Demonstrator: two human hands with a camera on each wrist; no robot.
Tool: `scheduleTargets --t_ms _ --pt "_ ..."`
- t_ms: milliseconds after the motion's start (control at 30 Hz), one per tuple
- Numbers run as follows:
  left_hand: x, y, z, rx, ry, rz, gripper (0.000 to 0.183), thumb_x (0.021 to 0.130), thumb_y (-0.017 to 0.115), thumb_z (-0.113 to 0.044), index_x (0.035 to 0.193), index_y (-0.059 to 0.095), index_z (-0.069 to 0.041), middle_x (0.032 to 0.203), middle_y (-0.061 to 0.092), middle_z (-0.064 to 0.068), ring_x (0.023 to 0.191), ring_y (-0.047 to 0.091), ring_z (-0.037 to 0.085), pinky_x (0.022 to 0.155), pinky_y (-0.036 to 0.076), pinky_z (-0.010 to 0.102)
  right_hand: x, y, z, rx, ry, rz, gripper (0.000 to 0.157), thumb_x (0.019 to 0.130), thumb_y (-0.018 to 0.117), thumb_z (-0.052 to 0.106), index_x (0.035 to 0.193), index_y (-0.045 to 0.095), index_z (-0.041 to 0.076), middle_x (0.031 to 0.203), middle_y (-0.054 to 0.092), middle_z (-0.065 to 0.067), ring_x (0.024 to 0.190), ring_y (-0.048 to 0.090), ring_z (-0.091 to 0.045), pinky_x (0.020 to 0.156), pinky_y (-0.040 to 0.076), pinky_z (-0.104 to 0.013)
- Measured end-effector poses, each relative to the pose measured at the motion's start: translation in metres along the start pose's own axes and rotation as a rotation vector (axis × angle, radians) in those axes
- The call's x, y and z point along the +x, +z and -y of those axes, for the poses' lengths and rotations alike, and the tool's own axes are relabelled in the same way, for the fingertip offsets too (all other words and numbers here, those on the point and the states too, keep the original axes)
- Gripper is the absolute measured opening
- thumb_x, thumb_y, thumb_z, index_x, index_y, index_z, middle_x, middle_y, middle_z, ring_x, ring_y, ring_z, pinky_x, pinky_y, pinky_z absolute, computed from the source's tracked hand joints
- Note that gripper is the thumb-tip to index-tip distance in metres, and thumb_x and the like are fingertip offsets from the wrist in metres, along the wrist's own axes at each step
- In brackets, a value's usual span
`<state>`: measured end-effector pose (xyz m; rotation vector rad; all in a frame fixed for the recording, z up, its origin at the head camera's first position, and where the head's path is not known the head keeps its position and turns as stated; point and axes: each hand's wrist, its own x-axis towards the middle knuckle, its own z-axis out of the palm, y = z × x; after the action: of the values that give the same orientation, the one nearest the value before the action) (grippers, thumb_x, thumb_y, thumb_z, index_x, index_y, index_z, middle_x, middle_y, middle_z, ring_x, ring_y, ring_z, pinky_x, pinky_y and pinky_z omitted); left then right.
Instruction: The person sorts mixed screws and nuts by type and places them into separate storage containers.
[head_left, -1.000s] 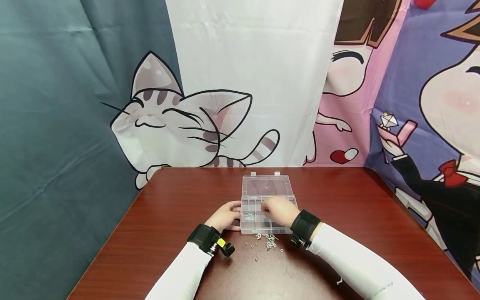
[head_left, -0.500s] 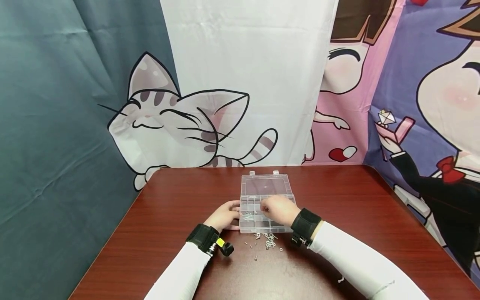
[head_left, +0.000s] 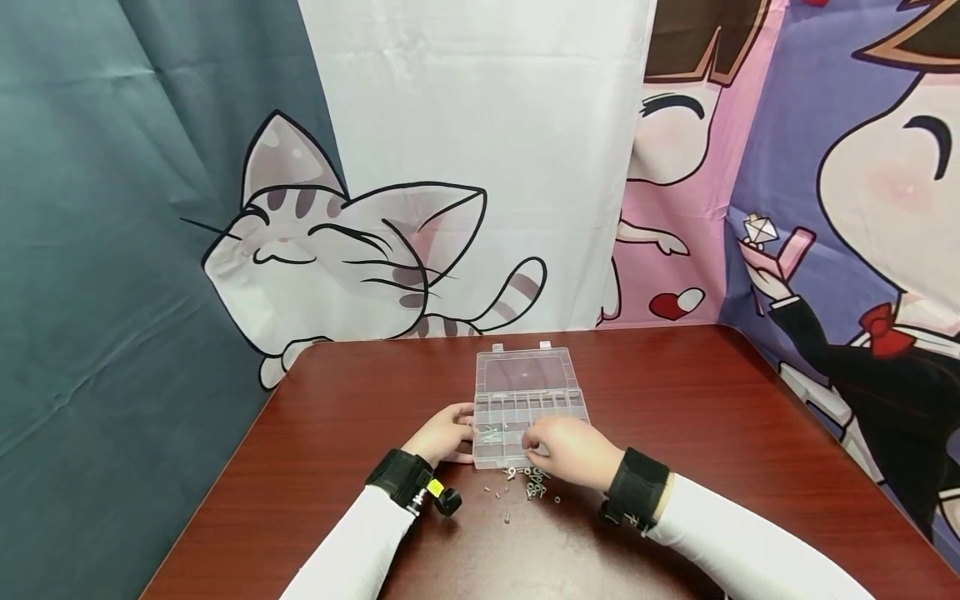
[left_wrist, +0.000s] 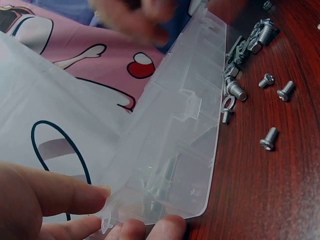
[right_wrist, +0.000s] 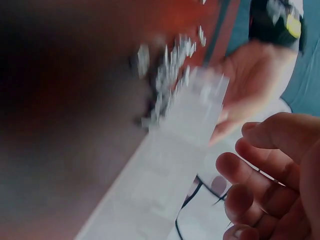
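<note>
A clear plastic compartment box (head_left: 491,454) stands on the table, its hinged lid folded back. My left hand (head_left: 438,435) rests at the box's left end, fingers spread. In the left wrist view, its fingertips (left_wrist: 172,227) touch the outside near a corner. Over the front right of the box is my right hand (head_left: 573,446), its fingers loosely bent. The right wrist view shows nothing between those fingers (right_wrist: 240,200). Several screws (head_left: 491,435) lie in a front left compartment. A pile of screws, nuts and ring-shaped pieces (head_left: 536,483) lies before the box.
One loose screw (left_wrist: 270,139) and a few other small ones lie apart on the reddish-brown wooden table (head_left: 367,379), nearer the person. Behind the table hangs a cartoon-printed cloth (head_left: 480,100).
My right hand has left the middle compartments and moved toward the box's front right, near the pile. The left hand keeps its place on the box. The head view has shifted slightly.
</note>
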<state>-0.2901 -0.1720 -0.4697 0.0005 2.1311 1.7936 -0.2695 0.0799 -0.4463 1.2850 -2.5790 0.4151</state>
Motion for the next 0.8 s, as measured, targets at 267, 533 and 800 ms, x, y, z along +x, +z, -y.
scheduleTargets --t_ms 267,533,800 --pt "0.001 0.0 0.001 0.009 -0.005 -0.016 0.059 0.093 0.055 0.003 0.149 0.036 0.001 0.127 0.057 0.02 0.09 0.068 0.026 0.068 0.061 0.042 -0.022 -0.003 0.019 0.035 -0.051 0.017 0.006 0.085 0.075 0.019 0.084 0.07 0.02 0.079 0.061 0.01 0.069 0.053 -0.001 0.062 0.048 -0.023" --pt "0.001 0.0 0.002 0.023 -0.007 -0.017 0.06 0.093 0.055 0.004 0.149 0.035 0.001 0.125 0.058 0.02 0.088 0.068 0.026 0.068 0.061 0.042 -0.023 0.002 0.024 0.035 -0.103 0.081 0.005 0.086 0.074 0.018 0.09 0.074 0.018 0.086 0.066 0.009 0.079 0.061 -0.003 0.07 0.052 -0.024" --pt "0.0 0.0 0.0 0.035 -0.005 -0.021 0.059 0.094 0.055 0.002 0.149 0.035 0.001 0.127 0.057 0.02 0.089 0.068 0.026 0.068 0.061 0.041 -0.019 0.011 0.027 -0.092 -0.21 0.113 0.009 0.08 0.077 0.018 0.083 0.069 0.021 0.079 0.06 0.012 0.075 0.06 -0.005 0.062 0.048 -0.022"
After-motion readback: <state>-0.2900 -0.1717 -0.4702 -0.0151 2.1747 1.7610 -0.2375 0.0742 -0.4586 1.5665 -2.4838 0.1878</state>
